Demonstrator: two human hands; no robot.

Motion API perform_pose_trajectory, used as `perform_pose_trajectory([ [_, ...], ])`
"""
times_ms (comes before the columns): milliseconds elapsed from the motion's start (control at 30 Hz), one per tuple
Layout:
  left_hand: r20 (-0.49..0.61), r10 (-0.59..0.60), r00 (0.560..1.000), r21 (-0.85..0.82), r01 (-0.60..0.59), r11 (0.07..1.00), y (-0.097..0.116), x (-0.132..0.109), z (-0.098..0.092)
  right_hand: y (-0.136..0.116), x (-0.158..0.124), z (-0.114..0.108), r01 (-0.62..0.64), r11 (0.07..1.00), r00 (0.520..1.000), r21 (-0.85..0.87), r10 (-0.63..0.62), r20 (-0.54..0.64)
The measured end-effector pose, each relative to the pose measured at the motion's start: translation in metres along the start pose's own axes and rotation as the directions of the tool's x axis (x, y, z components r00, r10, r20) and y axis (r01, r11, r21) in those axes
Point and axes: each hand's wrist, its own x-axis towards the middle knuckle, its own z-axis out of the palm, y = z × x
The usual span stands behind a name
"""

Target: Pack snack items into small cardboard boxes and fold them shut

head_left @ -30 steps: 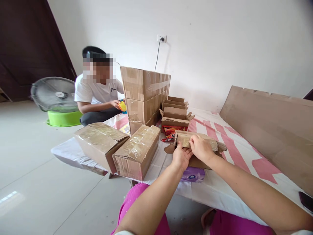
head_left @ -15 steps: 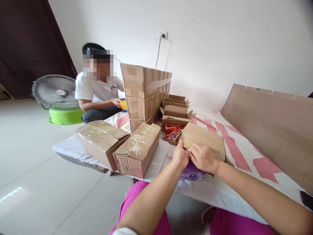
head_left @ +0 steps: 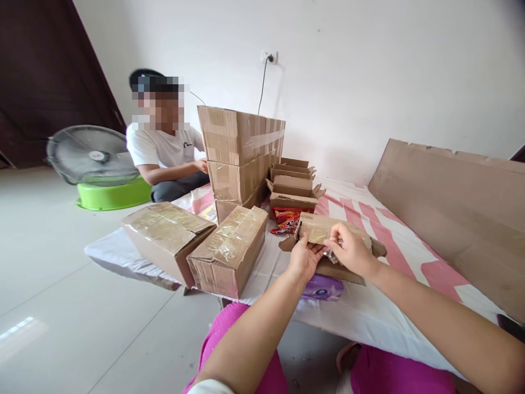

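A small cardboard box [head_left: 318, 225] lies tilted in front of me, with a flap [head_left: 344, 272] sticking out on its near side. My left hand [head_left: 305, 259] grips its near left corner, thumb on the cardboard and fingers along the edge. Pinched in my right hand [head_left: 351, 249] is a crumpled strip of clear tape [head_left: 330, 255], close to the left fingertips. Below the box is a purple packet [head_left: 322, 288], partly covered by the flap. Just behind the box's left end lies a red snack packet [head_left: 286, 220].
Two taped boxes [head_left: 168, 227] [head_left: 229, 246] stand at left, beside a tall stack of cartons [head_left: 241, 137]. Open boxes [head_left: 293, 189] line up behind the red packet. A large cardboard sheet [head_left: 447, 208] leans at right. Another person [head_left: 166, 150] squats beyond the stack, near a fan [head_left: 96, 156].
The box has tipped, and its near flap now hangs out. My right hand has moved right and up with the tape, away from my left hand, whose fingers have opened out somewhat.
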Motion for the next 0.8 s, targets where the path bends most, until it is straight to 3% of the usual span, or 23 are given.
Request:
perform_pose_trajectory([
  [100, 0.015, 0.003, 1.000, 0.007, -0.003, 1.000, -0.005, -0.001, 0.000, -0.002, 0.023, -0.001, -0.062, 0.983, 0.993, -0.172, 0.077, 0.086],
  [267, 0.023, 0.016, 1.000, 0.020, -0.016, 1.000, -0.007, -0.001, -0.001, -0.008, 0.048, 0.009, -0.128, 0.931, 0.982, -0.342, 0.167, 0.084],
  [500, 0.007, 0.034, 0.999, 0.036, -0.034, 0.999, -0.009, 0.000, -0.002, -0.013, 0.060, 0.019, -0.056, 0.886, 0.975, -0.461, 0.148, 0.167],
  [700, 0.005, 0.050, 0.999, 0.039, -0.051, 0.998, -0.008, 0.000, -0.002, -0.019, 0.056, 0.014, 0.067, 0.856, 0.959, -0.512, 0.087, 0.270],
  [800, 0.013, 0.047, 0.999, 0.034, -0.047, 0.998, -0.003, 0.002, -0.002, -0.016, 0.050, 0.008, 0.073, 0.854, 0.966, -0.515, 0.068, 0.250],
])
